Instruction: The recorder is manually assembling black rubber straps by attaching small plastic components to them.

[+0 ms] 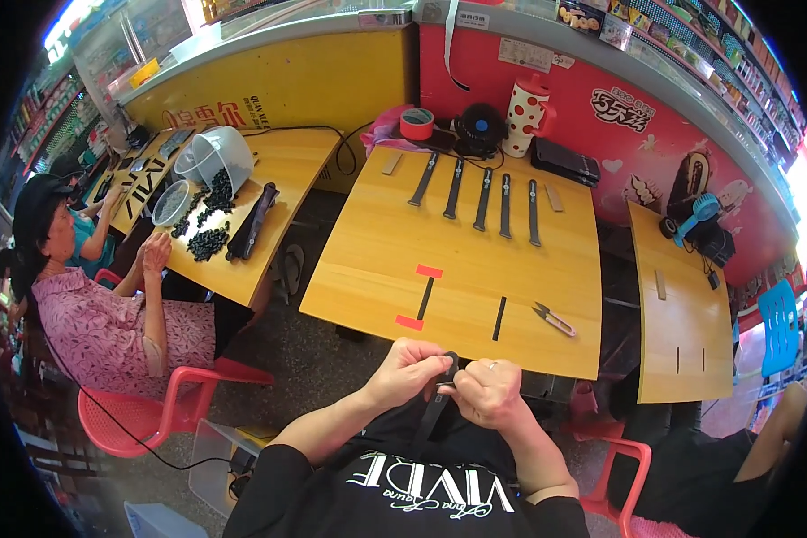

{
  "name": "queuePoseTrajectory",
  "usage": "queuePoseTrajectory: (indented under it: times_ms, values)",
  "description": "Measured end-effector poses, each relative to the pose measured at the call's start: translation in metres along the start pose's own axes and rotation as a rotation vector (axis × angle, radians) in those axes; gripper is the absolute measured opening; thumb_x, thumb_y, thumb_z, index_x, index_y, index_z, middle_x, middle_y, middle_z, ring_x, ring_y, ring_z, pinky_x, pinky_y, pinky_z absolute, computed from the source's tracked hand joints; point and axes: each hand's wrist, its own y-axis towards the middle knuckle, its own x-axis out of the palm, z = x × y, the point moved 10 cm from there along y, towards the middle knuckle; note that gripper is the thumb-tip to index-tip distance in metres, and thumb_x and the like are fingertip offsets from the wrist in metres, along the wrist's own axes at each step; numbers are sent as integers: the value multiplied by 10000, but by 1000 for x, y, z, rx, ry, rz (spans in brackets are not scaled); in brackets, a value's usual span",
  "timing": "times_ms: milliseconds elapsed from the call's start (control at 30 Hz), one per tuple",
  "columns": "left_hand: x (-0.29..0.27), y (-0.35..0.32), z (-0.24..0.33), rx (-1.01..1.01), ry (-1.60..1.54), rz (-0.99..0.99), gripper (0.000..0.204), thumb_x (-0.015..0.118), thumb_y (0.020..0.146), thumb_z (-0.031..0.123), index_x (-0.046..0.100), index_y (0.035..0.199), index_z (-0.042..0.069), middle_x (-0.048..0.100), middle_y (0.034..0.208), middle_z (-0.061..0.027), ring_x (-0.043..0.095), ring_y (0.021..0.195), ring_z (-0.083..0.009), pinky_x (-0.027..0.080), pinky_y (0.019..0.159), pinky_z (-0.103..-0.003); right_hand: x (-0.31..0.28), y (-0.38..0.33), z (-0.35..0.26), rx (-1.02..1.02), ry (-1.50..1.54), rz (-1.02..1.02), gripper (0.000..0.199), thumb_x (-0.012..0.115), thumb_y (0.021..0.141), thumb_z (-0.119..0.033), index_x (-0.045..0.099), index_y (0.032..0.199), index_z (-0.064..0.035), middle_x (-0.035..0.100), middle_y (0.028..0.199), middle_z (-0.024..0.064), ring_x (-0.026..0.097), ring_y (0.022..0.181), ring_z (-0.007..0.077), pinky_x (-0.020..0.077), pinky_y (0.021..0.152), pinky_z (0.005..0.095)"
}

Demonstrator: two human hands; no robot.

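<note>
Both of my hands are close to my chest below the near edge of the yellow table (pixel 377 242). My left hand (pixel 406 370) and my right hand (pixel 488 391) pinch the top end of one black strap (pixel 436 414), which hangs down between them over my black shirt. On the table ahead lie a black strip between two red tape pieces (pixel 425 297), a second black strip (pixel 499 317) and small snips (pixel 554 318). Several black straps (pixel 484 199) lie side by side at the far end.
A tape roll (pixel 416 123), a small black fan (pixel 480 128) and a spotted jug (pixel 525 106) stand at the table's far edge. At the left table (pixel 233 273) a seated person works beside bowls (pixel 212 158) and dark small parts (pixel 208 240). Red chairs (pixel 134 417) stand on both sides.
</note>
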Motion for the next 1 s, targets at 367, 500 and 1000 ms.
queuePoseTrajectory:
  times_ms: [367, 500, 1000]
  values:
    - [-218, 40, 62, 373, 343, 765, 293, 534, 852, 119, 548, 574, 29, 516, 496, -25, 459, 365, -87, 323, 331, -226, -29, 4, -54, -183, 433, 54, 329, 778, 650, -246, 488, 636, -92, 323, 529, -15, 391, 406, 132, 279, 360, 272]
    - [-293, 44, 78, 319, 728, 997, 276, 554, 868, 144, 580, 626, 14, 509, 503, -13, 444, 361, -93, 306, 332, -247, -46, 10, -64, -232, 643, -74, 341, 777, 670, -269, 496, 646, -78, 318, 532, -15, 371, 406, 133, 280, 361, 284]
    - [-90, 43, 101, 513, 686, 190, 221, 631, 877, 143, 640, 1056, 14, 627, 994, -126, 613, 848, -217, 498, 700, -329, -56, 12, 31, 367, 349, 170, 244, 679, 826, -125, 521, 676, -15, 479, 558, 81, 476, 447, 229, 349, 432, 302]
